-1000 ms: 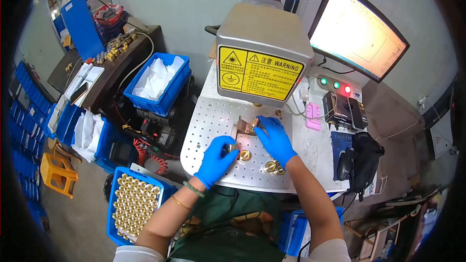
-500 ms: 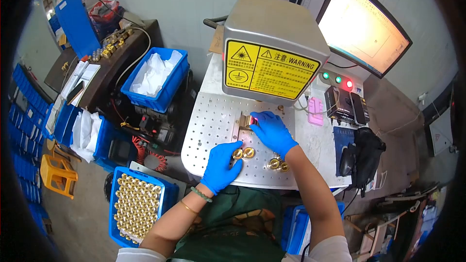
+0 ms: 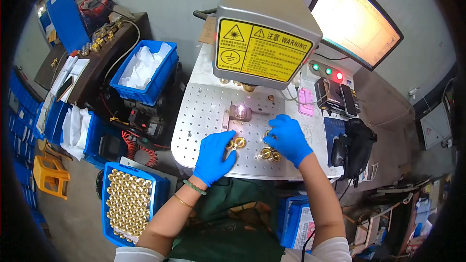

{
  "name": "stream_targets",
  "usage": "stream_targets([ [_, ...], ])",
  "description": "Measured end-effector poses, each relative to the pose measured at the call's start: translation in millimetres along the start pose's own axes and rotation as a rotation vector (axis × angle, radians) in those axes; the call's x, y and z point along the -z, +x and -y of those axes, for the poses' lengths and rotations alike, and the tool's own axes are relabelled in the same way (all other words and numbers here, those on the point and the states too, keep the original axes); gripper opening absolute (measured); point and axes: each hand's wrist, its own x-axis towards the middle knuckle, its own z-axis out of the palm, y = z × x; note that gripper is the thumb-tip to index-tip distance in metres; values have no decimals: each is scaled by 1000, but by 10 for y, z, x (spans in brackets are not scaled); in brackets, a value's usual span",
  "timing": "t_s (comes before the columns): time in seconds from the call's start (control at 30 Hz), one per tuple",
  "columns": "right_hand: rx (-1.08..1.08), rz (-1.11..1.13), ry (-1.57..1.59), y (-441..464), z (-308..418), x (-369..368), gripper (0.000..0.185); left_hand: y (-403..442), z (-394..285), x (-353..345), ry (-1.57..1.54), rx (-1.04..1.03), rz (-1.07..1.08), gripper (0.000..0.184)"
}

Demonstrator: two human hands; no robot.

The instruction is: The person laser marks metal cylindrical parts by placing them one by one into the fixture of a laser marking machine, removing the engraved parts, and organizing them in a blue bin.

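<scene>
On the perforated plate (image 3: 204, 116) before the laser head (image 3: 264, 7), the left hand (image 3: 213, 159) and right hand (image 3: 291, 139) each touch a brass fitting (image 3: 229, 144), closure unclear, these seeming light, rigid, slick, and best pinched by their rims.

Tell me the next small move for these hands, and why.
I'd probably ease the left hand slightly back from the metal fixture: a bright glow shows there, the fingertips lie close by, and the machine above carries a yellow warning label.
</scene>
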Motion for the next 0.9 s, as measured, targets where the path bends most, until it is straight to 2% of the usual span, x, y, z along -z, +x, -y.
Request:
stream_targets([
  [0.07,26,-80,-57,-57,35,-158,18,-12,2,1,16,-5,-6,48],
  [0.13,56,-164,-113,-58,38,-172,18,-20,45,-19,15,-18,-134,50],
  [0.2,41,-204,257,-17,33,-88,17,20,-129,59,60,-45,-148,52],
  [0.23,44,-204,261,-2,77,-48,17,40,-243,90,99,-70,-157,54],
  [0.3,-336,50,1084,28,239,67,19,117,-423,69,93,-96,-141,57],
  [0.33,-333,51,1085,47,283,106,19,169,-495,57,26,-104,-95,57],
  [0.4,-345,196,1247,78,341,169,22,235,-504,13,-83,-99,-14,52],
  [0.43,-344,196,1248,71,363,182,22,242,-521,1,-82,-99,-15,52],
  [0.5,-355,85,1167,34,415,196,23,250,-553,-21,-348,77,-111,46],
  [0.53,-356,85,1169,29,459,224,23,250,-553,-34,-347,78,-110,46],
  [0.6,-177,-154,883,43,555,290,33,270,-542,-48,-1024,553,-64,37],
  [0.63,-176,-154,886,33,558,263,33,292,-559,-38,-1021,553,-65,37],
  [0.7,16,-280,522,21,555,210,42,352,-618,3,-1157,848,-34,34],
  [0.8,-7,-277,410,47,619,219,43,318,-462,-118,-1329,855,-44,33],
  [0.9,-53,-287,426,40,630,176,43,308,-438,-183,-1290,864,-71,35],
])
